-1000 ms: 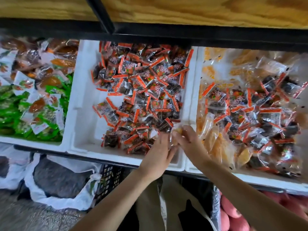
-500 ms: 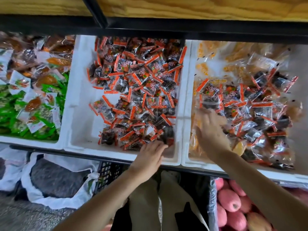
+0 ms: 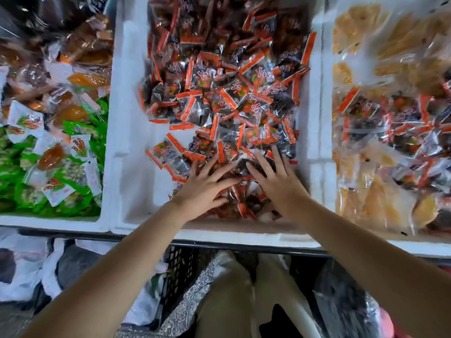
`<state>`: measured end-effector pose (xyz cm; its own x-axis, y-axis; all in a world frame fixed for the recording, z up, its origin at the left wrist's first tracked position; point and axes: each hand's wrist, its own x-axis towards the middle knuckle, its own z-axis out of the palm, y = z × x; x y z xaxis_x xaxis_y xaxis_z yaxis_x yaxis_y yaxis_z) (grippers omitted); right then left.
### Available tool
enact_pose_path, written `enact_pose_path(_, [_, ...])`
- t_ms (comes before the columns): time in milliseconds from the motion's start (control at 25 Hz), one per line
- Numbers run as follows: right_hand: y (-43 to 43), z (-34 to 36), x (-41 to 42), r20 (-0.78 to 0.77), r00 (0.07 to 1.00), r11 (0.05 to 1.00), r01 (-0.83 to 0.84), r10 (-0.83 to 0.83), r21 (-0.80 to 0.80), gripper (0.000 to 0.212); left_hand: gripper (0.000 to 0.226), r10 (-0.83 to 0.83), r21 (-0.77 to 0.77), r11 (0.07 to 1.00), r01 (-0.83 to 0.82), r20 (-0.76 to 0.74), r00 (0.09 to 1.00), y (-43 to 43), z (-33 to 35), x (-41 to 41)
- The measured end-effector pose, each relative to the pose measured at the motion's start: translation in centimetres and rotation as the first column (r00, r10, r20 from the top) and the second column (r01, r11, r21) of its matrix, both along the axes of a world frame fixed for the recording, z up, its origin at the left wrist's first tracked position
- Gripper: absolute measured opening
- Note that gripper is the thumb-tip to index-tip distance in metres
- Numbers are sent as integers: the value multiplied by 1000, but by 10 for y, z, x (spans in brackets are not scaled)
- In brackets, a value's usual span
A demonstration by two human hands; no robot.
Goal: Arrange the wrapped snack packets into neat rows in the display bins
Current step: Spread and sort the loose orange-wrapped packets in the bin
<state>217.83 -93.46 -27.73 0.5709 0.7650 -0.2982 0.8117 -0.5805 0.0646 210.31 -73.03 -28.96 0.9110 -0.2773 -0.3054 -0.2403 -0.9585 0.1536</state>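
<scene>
White foam bin (image 3: 127, 132), centre of frame: orange-and-black snack packets (image 3: 219, 98) are heaped loosely, none yet in rows. Left hand (image 3: 202, 189) and right hand (image 3: 278, 184) are laid flat at the pile's lower edge, fingers spread, nothing gripped. Step judged as gathering and levelling; packets must next be squared into lines.

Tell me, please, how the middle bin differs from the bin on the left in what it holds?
The middle bin holds one kind: dark packets with orange-red ends, with bare white floor on its left. The left bin mixes green packets, white-labelled ones and amber pieces, covering its floor. Both are white foam bins with packets in loose heaps, not rows.
</scene>
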Motion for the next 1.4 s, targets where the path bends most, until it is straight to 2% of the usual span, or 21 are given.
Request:
enact_pose_path(80, [5, -4, 18, 43, 999, 999, -14, 15, -29, 93, 64, 6, -25, 1000, -4, 105, 994, 17, -4, 3])
enact_pose_path(200, [15, -2, 50, 83, 991, 994, 103, -105, 29, 100, 81, 83, -169, 985, -37, 276, 958, 41, -1, 7])
enact_pose_path(280, [22, 2, 63, 117, 979, 980, 154, -168, 123, 97, 84, 113, -114, 991, -75, 380, 918, 51, 3, 11])
enact_pose_path(400, [32, 4, 75, 77, 963, 928, 225, -258, 298, 73, 71, 227, -10, 966, -257, 500, 836, 65, 9, 22])
enact_pose_path(480, [41, 10, 76, -31, 941, 853, 319, -337, 413, 51, 59, 280, -14, 947, -320, 519, 808, 70, 14, 32])
enact_pose_path(600, [48, 22, 77, -100, 924, 674, 339, -368, 656, 22, 40, 313, -125, 949, -291, 515, 798, 69, 22, 47])
enact_pose_path(640, [51, 25, 79, -128, 922, 612, 342, -366, 713, 17, 38, 334, -154, 942, -299, 513, 791, 66, 26, 53])
enact_pose_path(680, [53, 27, 83, -151, 919, 584, 352, -365, 731, 20, 37, 351, -168, 936, -309, 508, 786, 63, 30, 60])
enact_pose_path(720, [58, 30, 89, -143, 923, 609, 346, -358, 713, 29, 38, 358, -172, 934, -314, 490, 795, 60, 34, 69])
enact_pose_path(760, [64, 31, 95, -123, 928, 682, 344, -352, 645, 38, 42, 353, -162, 936, -314, 433, 829, 57, 37, 78])
enact_pose_path(840, [77, 30, 107, -122, 927, 840, 372, -354, 394, 55, 54, 294, -60, 956, -288, 266, 918, 53, 36, 101])
enact_pose_path(920, [85, 25, 113, -126, 923, 908, 382, -365, 173, 64, 58, 235, 91, 964, -249, 142, 962, 52, 31, 115])
enact_pose_path(960, [87, 21, 111, -107, 929, 921, 367, -354, 132, 66, 58, 234, 113, 962, -247, 120, 965, 55, 26, 117])
enact_pose_path(1040, [84, 16, 96, -94, 946, 939, 320, -310, 127, 66, 57, 271, 94, 955, -282, 114, 956, 65, 18, 107])
enact_pose_path(1160, [69, 11, 67, -111, 966, 965, 245, -235, 91, 68, 79, 320, 61, 945, -321, 26, 947, 75, 16, 76])
enact_pose_path(1240, [58, 10, 55, -137, 957, 963, 264, -256, 44, 71, 84, 363, 67, 931, -360, -43, 931, 74, 18, 63])
enact_pose_path(1320, [49, 15, 48, -185, 957, 970, 237, -221, 63, 74, 69, 396, 84, 916, -393, -17, 918, 64, 25, 59])
enact_pose_path(1400, [34, 25, 43, -241, 957, 963, 205, -160, 175, 69, 50, 365, 64, 924, -377, 141, 920, 45, 34, 58])
